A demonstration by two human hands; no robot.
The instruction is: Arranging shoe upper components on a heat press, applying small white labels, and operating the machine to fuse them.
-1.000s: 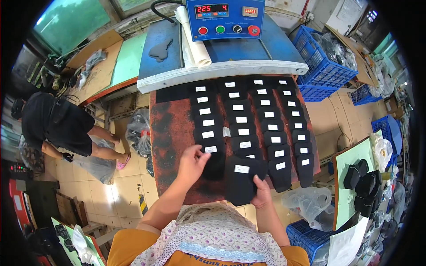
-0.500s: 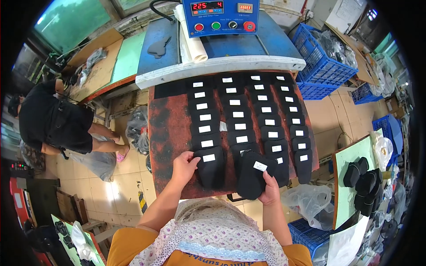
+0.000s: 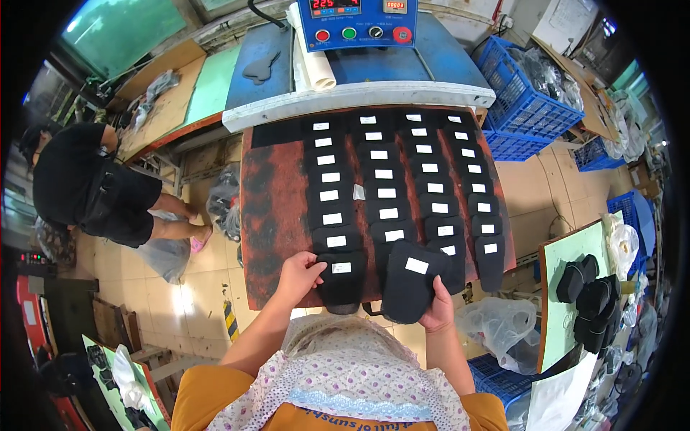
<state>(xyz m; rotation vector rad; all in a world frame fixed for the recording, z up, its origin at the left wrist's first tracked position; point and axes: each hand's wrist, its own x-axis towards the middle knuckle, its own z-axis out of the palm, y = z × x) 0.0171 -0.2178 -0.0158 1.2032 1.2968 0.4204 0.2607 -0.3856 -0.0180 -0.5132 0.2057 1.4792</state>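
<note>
Rows of black, rounded fabric pieces, each with a small white label, overlap in columns on a reddish-brown board [image 3: 277, 215]. My left hand [image 3: 298, 279] pinches the left edge of the nearest labelled black fabric piece [image 3: 339, 291] in the leftmost column. That piece overhangs the board's front edge. Above the near edge, my right hand [image 3: 436, 309] grips another black fabric piece [image 3: 412, 291], thumb at its right side and fingers mostly hidden beneath. Whether more pieces lie under it, I cannot tell. It covers the near ends of the middle columns.
Behind the board stands a blue machine with a control panel [image 3: 356, 29] and a white front bar [image 3: 359, 103]. Blue crates [image 3: 528, 108] are stacked at the far right. A light-green table [image 3: 575, 287] holds black pieces at right. Another person [image 3: 90, 187] stands at the left.
Another labelled piece now lies at the near end of the left column, under my left fingertips. The piece in my right hand has straightened slightly. The whole view has shifted a little.
</note>
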